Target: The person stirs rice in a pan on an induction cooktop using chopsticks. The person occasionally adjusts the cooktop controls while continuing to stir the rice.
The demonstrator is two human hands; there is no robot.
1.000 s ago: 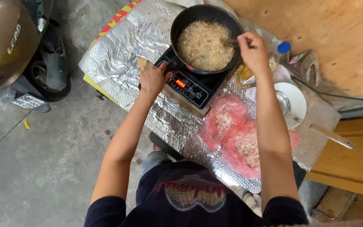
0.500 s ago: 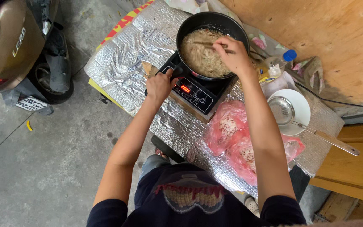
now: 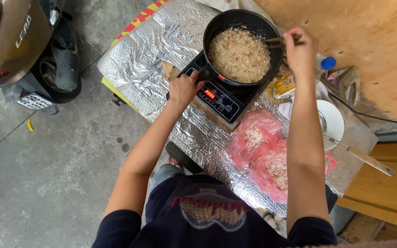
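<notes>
A black pan [image 3: 217, 25] full of pale shredded food [image 3: 239, 54] stands on a black induction cooker [image 3: 217, 98] with a lit red display. My left hand [image 3: 183, 88] grips the pan's handle at the cooker's left corner. My right hand [image 3: 300, 49] is closed on a pair of chopsticks [image 3: 274, 42] whose tips reach into the food at the pan's right edge.
The cooker sits on a foil-covered table [image 3: 148, 50]. Two pink plastic bags [image 3: 265, 151] of food lie in front of it. A white plate [image 3: 334, 124] with a long-handled utensil [image 3: 364, 157], an oil bottle [image 3: 286, 86] and a plywood board [image 3: 364, 41] are to the right. A scooter [image 3: 19, 41] is parked at left.
My right hand has swept the chopsticks from the middle of the pan to its right edge. My left hand has stayed at the pan's handle.
</notes>
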